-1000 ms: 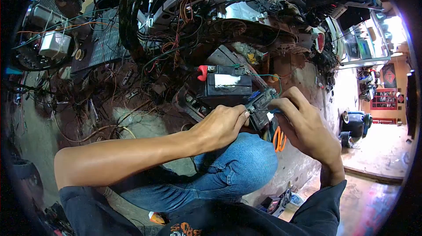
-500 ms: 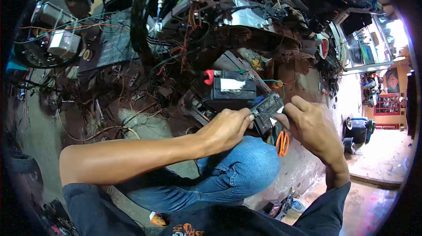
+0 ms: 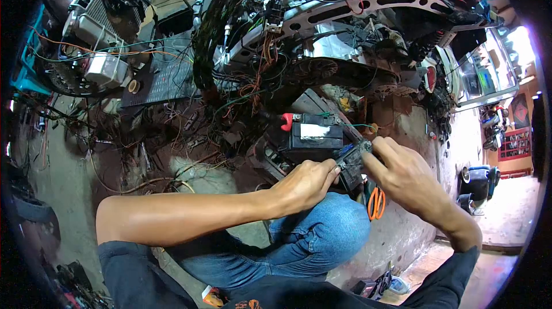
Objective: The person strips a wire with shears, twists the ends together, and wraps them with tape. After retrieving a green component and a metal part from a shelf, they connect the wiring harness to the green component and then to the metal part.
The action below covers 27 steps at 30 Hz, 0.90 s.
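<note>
Near the middle, a black battery [image 3: 316, 136] with a white label has a red cap [image 3: 286, 121] on one terminal and a green wire near the other. Just right of it sits a small dark electrical part [image 3: 357, 156]. My left hand [image 3: 313, 181] is closed at this part's left edge, thumb and finger pressed together; what they pinch is too small to name. My right hand [image 3: 397, 166] is at the part's right side, fingers curled together on something hidden. Orange-handled scissors or pliers [image 3: 376, 203] stand just below, beside my knee.
A motorcycle frame [image 3: 345, 5] with bundled wires [image 3: 261, 73] spans the top. Upper left are a metal engine part [image 3: 106, 69] and a dark mat [image 3: 164, 82]. Loose cables and tools lie on the floor at left. A glass case [image 3: 489, 82] stands upper right.
The whole view has shifted, so the scene sits lower and further right. My right hand has come closer to the small dark part, its fingers now over its right edge. My left hand keeps its pinch.
</note>
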Each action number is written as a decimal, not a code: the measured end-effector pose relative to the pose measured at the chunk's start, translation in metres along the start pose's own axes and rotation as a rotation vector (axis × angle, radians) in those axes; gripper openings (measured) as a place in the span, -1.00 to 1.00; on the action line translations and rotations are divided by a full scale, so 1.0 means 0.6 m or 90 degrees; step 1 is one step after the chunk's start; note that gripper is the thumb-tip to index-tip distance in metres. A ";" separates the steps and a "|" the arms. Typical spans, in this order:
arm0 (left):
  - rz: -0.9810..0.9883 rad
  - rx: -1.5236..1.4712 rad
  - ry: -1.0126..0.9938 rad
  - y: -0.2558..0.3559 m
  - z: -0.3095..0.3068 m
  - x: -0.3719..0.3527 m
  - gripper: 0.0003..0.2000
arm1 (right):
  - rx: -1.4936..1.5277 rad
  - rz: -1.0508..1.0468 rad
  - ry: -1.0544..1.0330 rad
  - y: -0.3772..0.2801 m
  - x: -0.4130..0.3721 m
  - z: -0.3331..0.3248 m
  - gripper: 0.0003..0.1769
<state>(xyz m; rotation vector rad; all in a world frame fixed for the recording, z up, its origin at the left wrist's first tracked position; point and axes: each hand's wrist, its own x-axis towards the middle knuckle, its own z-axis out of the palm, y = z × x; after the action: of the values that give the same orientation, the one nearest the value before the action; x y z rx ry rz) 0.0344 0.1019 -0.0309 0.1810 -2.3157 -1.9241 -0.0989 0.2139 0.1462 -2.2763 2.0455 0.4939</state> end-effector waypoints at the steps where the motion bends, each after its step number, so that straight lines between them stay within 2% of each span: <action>1: -0.001 0.009 0.003 -0.001 0.001 0.000 -0.72 | -0.017 -0.028 -0.007 0.003 0.004 -0.002 -0.79; 4: 0.014 -0.011 0.008 -0.003 0.000 -0.001 -0.72 | -0.037 -0.092 -0.018 0.010 0.011 -0.004 -0.82; 7: 0.007 0.009 -0.002 -0.008 0.000 0.001 -0.72 | -0.002 -0.028 -0.083 0.023 0.015 0.014 -0.75; 8: 0.008 0.007 -0.003 -0.010 0.002 0.001 -0.72 | 0.038 0.042 -0.151 0.026 0.020 0.017 -0.69; 11: 0.008 0.000 -0.006 -0.013 0.002 0.004 -0.72 | 0.112 0.123 -0.171 0.012 0.034 -0.005 -0.69; 12: 0.003 -0.007 -0.011 -0.009 -0.002 0.004 -0.72 | 0.152 0.116 -0.149 0.007 0.037 -0.028 -0.71; 16: -0.002 -0.023 -0.022 -0.002 -0.009 0.004 -0.71 | 0.115 -0.030 -0.054 0.016 0.032 -0.028 -0.75; 19: -0.004 -0.023 -0.021 -0.006 -0.005 0.004 -0.70 | 0.036 -0.041 -0.073 0.011 0.029 -0.019 -0.83; 23: 0.019 -0.029 -0.020 -0.008 -0.008 0.005 -0.69 | -0.009 0.067 -0.271 0.002 0.034 -0.016 -0.85; 24: 0.015 -0.026 -0.025 -0.008 -0.008 0.006 -0.69 | 0.024 0.097 -0.254 0.002 0.035 -0.017 -0.86; 27: 0.009 -0.030 -0.029 -0.010 -0.007 0.006 -0.70 | 0.074 0.035 -0.109 0.002 0.035 -0.034 -0.85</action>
<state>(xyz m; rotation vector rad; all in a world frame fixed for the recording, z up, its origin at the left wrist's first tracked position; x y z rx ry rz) 0.0316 0.0960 -0.0358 0.1164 -2.2900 -1.9944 -0.0945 0.1889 0.1602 -2.0423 2.0018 0.5380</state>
